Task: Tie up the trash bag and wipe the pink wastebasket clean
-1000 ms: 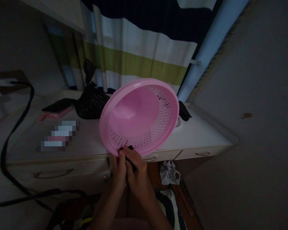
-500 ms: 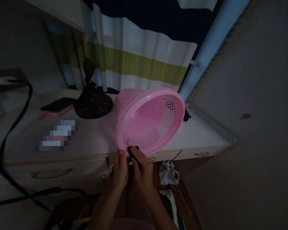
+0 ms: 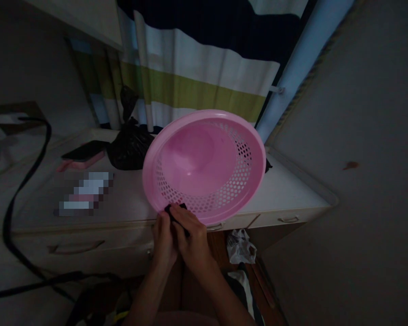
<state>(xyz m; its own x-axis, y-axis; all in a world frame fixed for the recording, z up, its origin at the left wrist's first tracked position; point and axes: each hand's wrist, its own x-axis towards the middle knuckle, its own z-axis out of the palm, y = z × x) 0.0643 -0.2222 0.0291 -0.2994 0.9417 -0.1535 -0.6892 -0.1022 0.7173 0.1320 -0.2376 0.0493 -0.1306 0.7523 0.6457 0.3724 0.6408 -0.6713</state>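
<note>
A pink plastic basket with rows of holes in its wall rests tilted on the white counter, its mouth turned toward me. My left hand is closed at the near lower rim, with the fingertips partly hidden. Beside it, my right hand is closed on a small black piece, perhaps cloth, and presses it against the rim. What exactly the black piece is, I cannot make out.
On the counter, left of the basket, stand a knotted black plastic bag and a phone with a pink case. Beside them lies a blurred-out item. A black cable hangs at left. Below is a white plastic bag.
The basket has turned and tipped so its mouth faces me more, showing more of its inside. Both hands have shifted slightly left and up along with the near rim.
</note>
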